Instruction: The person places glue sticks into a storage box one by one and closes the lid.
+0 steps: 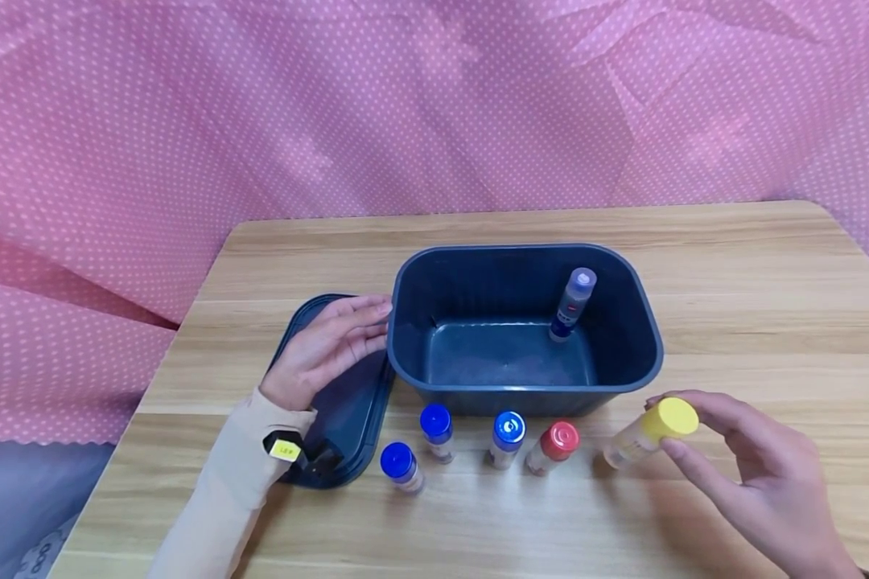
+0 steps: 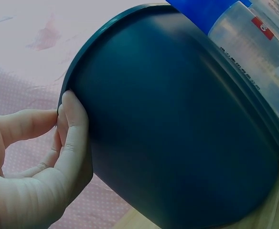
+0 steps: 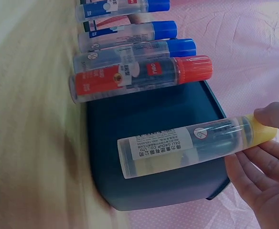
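Note:
My right hand (image 1: 763,474) pinches the yellow cap of a clear glue bottle (image 1: 636,442) between thumb and fingers. The bottle is tilted, held off the table to the right of the dark blue bin (image 1: 525,389). In the right wrist view, a white printed label (image 3: 161,143) shows on its side. My left hand (image 1: 336,342) touches the bin's left end with extended fingers, the thumb tip right at the rim. One glue bottle (image 1: 572,305) with a pale translucent cap leans inside the bin's right end.
In front of the bin stand a red-capped glue bottle (image 1: 553,447) and three blue-capped ones, the nearest blue-capped bottle (image 1: 401,466) at left. A dark lid (image 1: 355,418) lies under my left forearm. Pink dotted cloth (image 1: 434,112) hangs behind the wooden table (image 1: 753,281).

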A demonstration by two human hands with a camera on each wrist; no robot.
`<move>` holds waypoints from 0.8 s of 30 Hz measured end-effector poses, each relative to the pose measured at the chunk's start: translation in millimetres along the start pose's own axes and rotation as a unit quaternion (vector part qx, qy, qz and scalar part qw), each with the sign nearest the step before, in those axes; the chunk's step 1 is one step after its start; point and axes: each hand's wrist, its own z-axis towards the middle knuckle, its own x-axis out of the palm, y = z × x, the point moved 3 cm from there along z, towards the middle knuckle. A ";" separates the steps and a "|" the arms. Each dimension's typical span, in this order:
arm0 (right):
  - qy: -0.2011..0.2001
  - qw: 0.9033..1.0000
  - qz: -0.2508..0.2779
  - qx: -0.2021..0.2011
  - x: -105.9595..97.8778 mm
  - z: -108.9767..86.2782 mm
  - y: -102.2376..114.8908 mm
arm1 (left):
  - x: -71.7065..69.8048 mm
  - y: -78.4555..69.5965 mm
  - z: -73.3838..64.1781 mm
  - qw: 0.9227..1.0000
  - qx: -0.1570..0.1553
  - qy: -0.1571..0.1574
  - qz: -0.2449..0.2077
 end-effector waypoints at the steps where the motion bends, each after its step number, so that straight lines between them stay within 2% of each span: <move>1: -0.002 1.000 0.004 -0.003 0.1 1.4 0.8 | 0.2 0.1 -0.1 1.000 -0.001 0.001 -0.003; 15: -0.019 0.997 0.039 -0.059 2.5 18.5 6.9 | 1.8 -0.5 0.1 1.000 0.006 0.023 -0.021; 24: -0.020 0.997 0.042 -0.066 3.4 22.7 11.4 | -0.3 1.5 0.5 1.000 0.003 0.010 -0.018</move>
